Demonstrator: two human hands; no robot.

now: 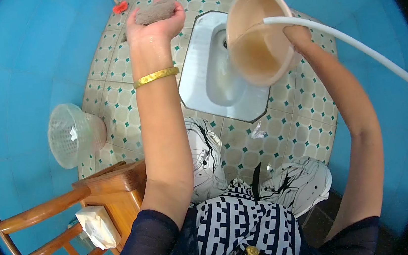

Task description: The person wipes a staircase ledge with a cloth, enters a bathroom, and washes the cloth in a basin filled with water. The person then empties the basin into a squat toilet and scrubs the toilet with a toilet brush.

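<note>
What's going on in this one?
A person's left hand holds up a bunched, grey-brown cloth. The right hand grips a round, pale beige plastic bucket by its rim; it holds cloudy brownish water and, in this view, overlaps the white squat toilet. The end of a white flexible hose shows at the bucket's mouth.

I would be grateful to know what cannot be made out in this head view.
All in the head view:
Right hand: partly hidden by the beige bucket.
Squat toilet: upper right covered by the bucket.
Brownish water: too murky to show what lies beneath.
White hose: far end lost at the dark right edge.
Brush: handle cut off by the top edge.
Grey bundle in the left hand: too small to tell its material.
</note>
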